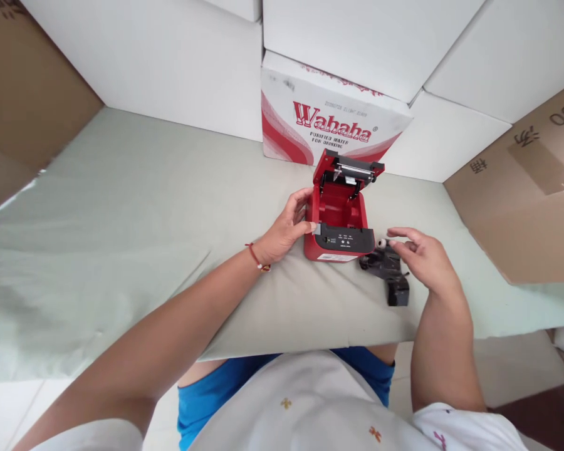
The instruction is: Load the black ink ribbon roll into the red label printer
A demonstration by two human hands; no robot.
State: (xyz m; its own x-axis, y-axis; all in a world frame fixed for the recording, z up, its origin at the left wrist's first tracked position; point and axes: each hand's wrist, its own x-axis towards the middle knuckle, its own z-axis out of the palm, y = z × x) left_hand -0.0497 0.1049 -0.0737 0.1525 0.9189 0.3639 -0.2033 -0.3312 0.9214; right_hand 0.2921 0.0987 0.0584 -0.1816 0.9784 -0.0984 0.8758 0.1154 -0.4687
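A small red receipt printer [313, 247] stands on the cloth-covered table with its lid [326, 164] raised, so its red inner bay shows. My left hand [284, 232] grips the printer's left side, the thumb on the front corner by the black button panel [345, 239] and the fingers along the outer wall. To the right of the printer, my right hand [423, 254] has its thumb and index finger at a small white roll [381, 243], apparently pinching it. Just below the roll lies a black power adapter [398, 292] with a bundled black cable [380, 263].
A white and red Wahaha water carton [329, 119] stands right behind the printer, against stacked white boxes [178, 62]. Brown cardboard boxes [536, 188] border the right side, and another brown box [23, 106] the left. Pale green cloth [122, 200] covers the table.
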